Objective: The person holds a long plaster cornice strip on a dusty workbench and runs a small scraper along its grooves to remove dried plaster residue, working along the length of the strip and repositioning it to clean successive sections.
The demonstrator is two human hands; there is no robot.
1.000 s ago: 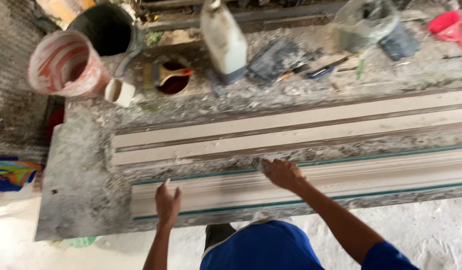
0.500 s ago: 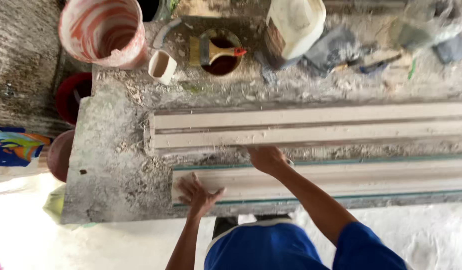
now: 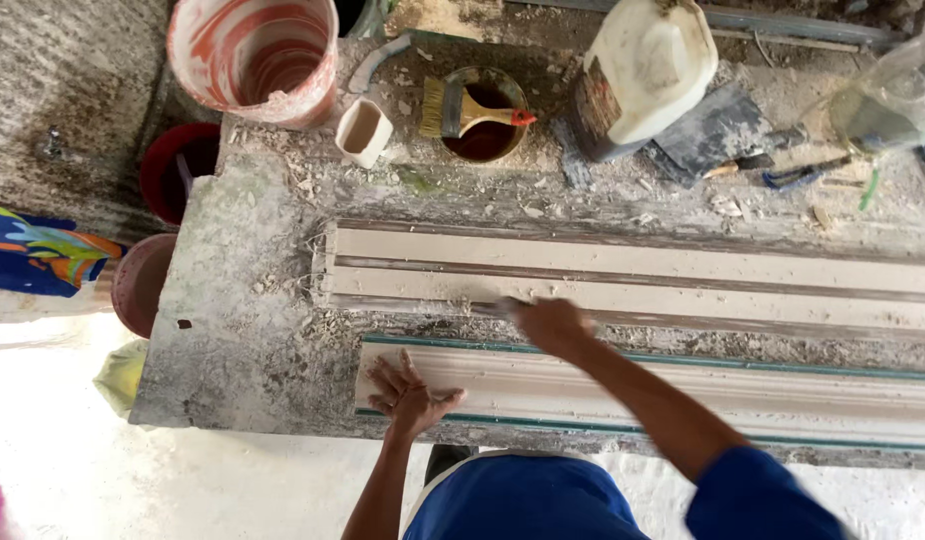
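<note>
Moulding strips lie side by side along the desk (image 3: 233, 340). The near moulding (image 3: 683, 390), white with thin green edges, runs along the front edge of the desk. The left hand (image 3: 411, 395) lies flat on its left end, fingers spread wide, gripping nothing. The far moulding (image 3: 683, 275), pale with long grooves, sits just behind it. The right hand (image 3: 551, 322) rests on its front edge; it is blurry, so I cannot tell if it grips anything. Along the back edge stand a red-streaked bucket (image 3: 255, 60), a small cup (image 3: 364, 131), a paintbrush (image 3: 468, 112) across a tin (image 3: 483, 125), and a white jug (image 3: 648, 70).
</note>
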